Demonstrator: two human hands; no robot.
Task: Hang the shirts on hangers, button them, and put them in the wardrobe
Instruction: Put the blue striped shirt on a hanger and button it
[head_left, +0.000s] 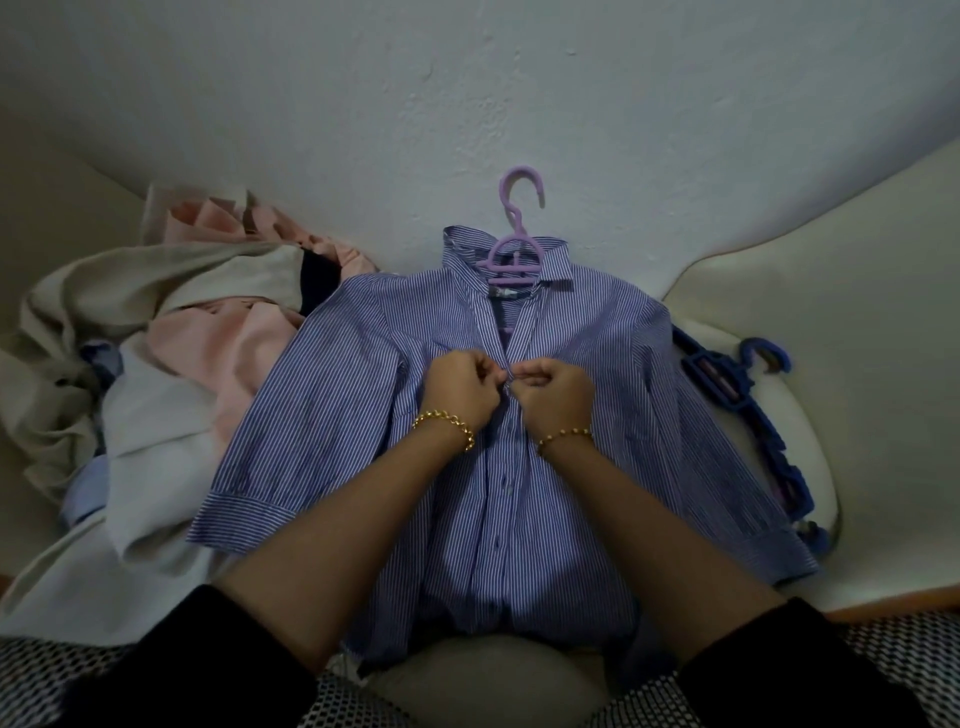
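A blue-and-white striped shirt (597, 415) lies flat on a cream cushion, front up, with a lilac hanger (511, 260) inside its collar and the hook pointing at the wall. My left hand (460, 387) and my right hand (553, 389) meet at the front placket just below the open neckline. Both have their fingers curled and pinch the placket edges at a button. Lower buttons (506, 486) run down the middle between my forearms.
A heap of pink, beige and pale blue clothes (171, 374) fills the left. Several blue hangers (748, 400) lie at the shirt's right edge on the cream cushion (831, 322). A white wall (467, 104) stands behind.
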